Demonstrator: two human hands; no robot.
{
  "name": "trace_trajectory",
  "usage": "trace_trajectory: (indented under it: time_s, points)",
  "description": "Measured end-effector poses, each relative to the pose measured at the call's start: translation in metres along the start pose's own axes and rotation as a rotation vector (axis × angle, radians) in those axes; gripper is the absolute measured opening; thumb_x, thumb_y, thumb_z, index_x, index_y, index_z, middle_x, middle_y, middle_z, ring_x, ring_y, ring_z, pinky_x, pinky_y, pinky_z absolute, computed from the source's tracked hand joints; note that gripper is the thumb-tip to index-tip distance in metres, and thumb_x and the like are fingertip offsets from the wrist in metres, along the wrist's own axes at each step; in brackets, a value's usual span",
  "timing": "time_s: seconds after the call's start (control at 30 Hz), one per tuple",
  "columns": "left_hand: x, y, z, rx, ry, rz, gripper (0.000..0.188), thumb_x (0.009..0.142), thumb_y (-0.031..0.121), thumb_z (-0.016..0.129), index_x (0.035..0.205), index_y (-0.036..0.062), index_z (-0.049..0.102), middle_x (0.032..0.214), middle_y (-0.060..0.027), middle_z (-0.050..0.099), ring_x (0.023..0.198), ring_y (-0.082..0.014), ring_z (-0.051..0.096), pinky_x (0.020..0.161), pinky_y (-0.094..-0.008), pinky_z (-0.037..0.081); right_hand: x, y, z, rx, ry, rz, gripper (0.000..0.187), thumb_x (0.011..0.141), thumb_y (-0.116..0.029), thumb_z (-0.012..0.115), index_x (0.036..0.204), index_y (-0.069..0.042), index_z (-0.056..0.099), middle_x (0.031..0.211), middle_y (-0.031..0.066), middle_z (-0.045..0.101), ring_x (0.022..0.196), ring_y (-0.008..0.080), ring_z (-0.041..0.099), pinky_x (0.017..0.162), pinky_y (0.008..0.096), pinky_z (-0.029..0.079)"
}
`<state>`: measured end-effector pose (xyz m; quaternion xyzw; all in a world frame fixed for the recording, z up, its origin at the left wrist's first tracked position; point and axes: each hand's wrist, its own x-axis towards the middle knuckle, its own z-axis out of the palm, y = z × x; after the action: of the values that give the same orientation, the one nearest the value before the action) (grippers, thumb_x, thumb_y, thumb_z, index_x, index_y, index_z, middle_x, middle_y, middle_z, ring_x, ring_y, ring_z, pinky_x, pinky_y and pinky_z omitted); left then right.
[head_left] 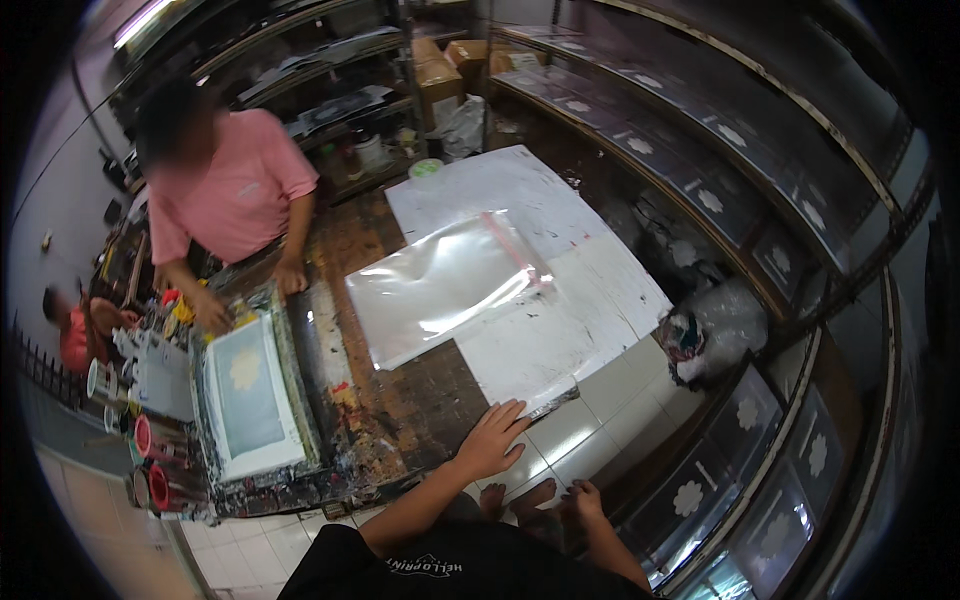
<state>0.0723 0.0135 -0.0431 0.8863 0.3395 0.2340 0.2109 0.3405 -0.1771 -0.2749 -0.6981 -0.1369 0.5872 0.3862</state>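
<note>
Fingers slightly spread, the left hand (490, 444) lay at the white board (600, 285)'s near edge. Whether the right hand (584, 502) held anything was unclear.

Dim; glare on plastic sheets (435, 285); edges bend into black

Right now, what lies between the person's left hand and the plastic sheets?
In the head view, part of the white work surface and, beside it, stained brown wood lie between the left hand and plastic sheets; nothing else shows.
</note>
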Motion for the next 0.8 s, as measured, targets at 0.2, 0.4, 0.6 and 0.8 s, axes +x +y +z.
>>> trace_trajectory:
  time_s: [0.2, 0.4, 0.6, 0.8]
  points:
    - [-0.059, -0.006, -0.023, 0.041, 0.049, -0.184, 0.057, 0.084, 0.020, 0.070, 0.135, 0.0032, 0.052, 0.147, -0.0197, 0.044, 0.141, -0.0355, 0.037, 0.118, -0.0485, 0.028, -0.025, 0.017, -0.043, -0.128, 0.249, 0.197, 0.027, 0.102, -0.017, 0.051, 0.123, -0.001, 0.052, 0.098, 0.0159, 0.062, 0.081, 0.0306, 0.067, 0.072, 0.0450, 0.059]
    - [-0.090, -0.016, -0.048, 0.232, 0.093, -0.255, 0.061, 0.083, 0.024, 0.071, 0.136, 0.0008, 0.051, 0.146, -0.0200, 0.044, 0.141, -0.0353, 0.037, 0.118, -0.0487, 0.028, -0.029, 0.026, -0.042, -0.268, 0.136, 0.138, 0.024, 0.098, -0.013, 0.052, 0.118, 0.000, 0.057, 0.089, 0.0143, 0.063, 0.077, 0.0290, 0.068, 0.062, 0.0402, 0.057]
    - [-0.086, -0.012, -0.051, 0.339, 0.034, -0.246, 0.065, 0.082, 0.028, 0.071, 0.136, -0.0004, 0.049, 0.147, -0.0215, 0.041, 0.140, -0.0381, 0.034, 0.118, -0.0496, 0.026, 0.025, 0.060, -0.028, -0.592, 0.034, -0.207, 0.032, 0.092, -0.008, 0.055, 0.121, 0.004, 0.060, 0.093, 0.0186, 0.067, 0.084, 0.0299, 0.069, 0.067, 0.0346, 0.057]
    - [-0.088, -0.015, -0.045, 0.359, 0.050, -0.226, 0.067, 0.082, 0.030, 0.071, 0.137, -0.0013, 0.048, 0.148, -0.0221, 0.039, 0.141, -0.0381, 0.032, 0.119, -0.0500, 0.025, 0.002, 0.011, 0.018, -0.339, -0.005, -0.078, 0.035, 0.093, -0.009, 0.054, 0.124, 0.006, 0.058, 0.100, 0.0226, 0.068, 0.088, 0.0264, 0.070, 0.070, 0.0351, 0.057]
